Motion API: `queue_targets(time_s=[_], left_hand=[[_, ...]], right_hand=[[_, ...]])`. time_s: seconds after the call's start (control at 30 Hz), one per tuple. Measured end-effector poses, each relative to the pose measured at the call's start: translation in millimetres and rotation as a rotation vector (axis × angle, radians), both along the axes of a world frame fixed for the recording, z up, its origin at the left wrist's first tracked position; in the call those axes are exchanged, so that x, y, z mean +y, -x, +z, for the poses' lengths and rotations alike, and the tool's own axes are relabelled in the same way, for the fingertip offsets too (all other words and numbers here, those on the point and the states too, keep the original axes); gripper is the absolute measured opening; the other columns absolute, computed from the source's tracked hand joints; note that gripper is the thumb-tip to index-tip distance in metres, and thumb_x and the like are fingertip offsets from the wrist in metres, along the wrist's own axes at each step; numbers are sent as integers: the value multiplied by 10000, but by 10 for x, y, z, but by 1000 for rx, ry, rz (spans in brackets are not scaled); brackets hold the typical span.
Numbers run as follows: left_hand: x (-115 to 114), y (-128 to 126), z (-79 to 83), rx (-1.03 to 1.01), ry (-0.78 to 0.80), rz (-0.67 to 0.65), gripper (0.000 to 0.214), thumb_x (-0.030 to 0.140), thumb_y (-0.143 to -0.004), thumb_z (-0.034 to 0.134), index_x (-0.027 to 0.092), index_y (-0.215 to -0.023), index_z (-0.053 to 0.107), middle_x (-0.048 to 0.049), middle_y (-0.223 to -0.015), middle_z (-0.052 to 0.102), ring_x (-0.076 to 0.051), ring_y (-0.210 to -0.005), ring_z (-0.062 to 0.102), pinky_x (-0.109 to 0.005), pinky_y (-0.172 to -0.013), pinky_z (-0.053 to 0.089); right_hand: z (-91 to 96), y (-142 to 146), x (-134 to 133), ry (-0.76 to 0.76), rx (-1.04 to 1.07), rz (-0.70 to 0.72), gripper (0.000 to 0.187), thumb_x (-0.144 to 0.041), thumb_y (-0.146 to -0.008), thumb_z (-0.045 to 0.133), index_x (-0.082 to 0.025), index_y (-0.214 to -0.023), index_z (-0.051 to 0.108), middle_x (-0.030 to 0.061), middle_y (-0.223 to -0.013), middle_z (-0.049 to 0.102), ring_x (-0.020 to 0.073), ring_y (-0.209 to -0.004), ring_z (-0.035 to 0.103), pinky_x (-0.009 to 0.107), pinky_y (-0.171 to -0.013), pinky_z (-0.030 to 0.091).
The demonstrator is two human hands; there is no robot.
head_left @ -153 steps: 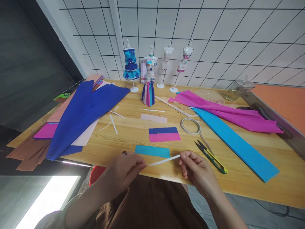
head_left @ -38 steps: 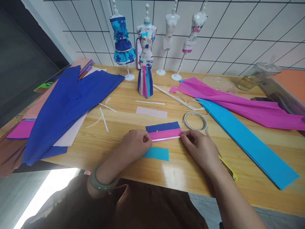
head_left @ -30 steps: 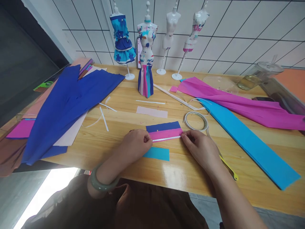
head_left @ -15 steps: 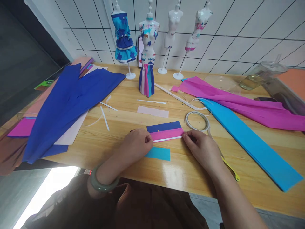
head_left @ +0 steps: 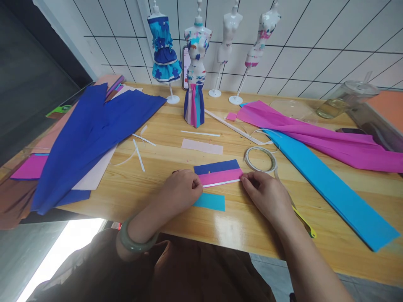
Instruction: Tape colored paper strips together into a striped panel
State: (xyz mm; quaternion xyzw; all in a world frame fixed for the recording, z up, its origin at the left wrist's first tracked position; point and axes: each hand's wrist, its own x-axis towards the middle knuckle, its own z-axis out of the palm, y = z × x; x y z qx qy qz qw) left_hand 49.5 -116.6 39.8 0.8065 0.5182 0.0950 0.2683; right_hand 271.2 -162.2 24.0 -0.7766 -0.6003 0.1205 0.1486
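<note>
Head view, left hand (head_left: 181, 191) palm down on the wooden table (head_left: 245, 226), fingers curled, tips pinching the left end of a white strip (head_left: 220, 183), right hand (head_left: 267, 195) pinching its right end, strip along the lower edge of the blue-and-pink paper (head_left: 218, 171), tape roll (head_left: 260, 159) just beyond.

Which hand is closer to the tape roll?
Right. The right hand rests just this side of the tape roll; the left hand, at the other end of the white strip, is farther left.
</note>
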Motion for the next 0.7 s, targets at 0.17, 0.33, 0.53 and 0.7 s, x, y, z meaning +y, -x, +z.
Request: queue_targets(time_s=[0.17,0.33,0.53,0.7], left_hand=[[-8,0,0,8,-7,3,170,180,-727,454,177,-564,501,-3,-656,570,-137,-646,496,-259,-582,327],[-13,-2,4,24,-26,2,165,174,-723,453,178,-560,478,-3,-653,562,-138,-645,496,-260,-586,332],[-15,-15,-16,43,-47,4,162,177,-727,451,179,-567,473,-6,-655,559,-143,-655,502,-265,-610,352],[-23,-21,-8,70,-49,-1,161,176,-726,449,178,-567,471,-11,-658,556,-146,-659,507,-271,-622,362]], right_hand=[[4,8,5,11,0,-13,226,-379,-791,486,-264,-838,674,5,-776,690,196,-679,601,274,-531,359],[9,15,7,22,14,-24,227,-389,-788,488,-260,-832,670,7,-772,687,191,-663,599,275,-526,359],[-2,11,7,27,36,-21,221,-389,-786,490,-257,-817,665,3,-759,681,183,-664,603,274,-536,366],[-10,10,4,-2,19,-17,237,-383,-780,487,-245,-819,676,16,-749,681,178,-637,597,266,-512,357]])
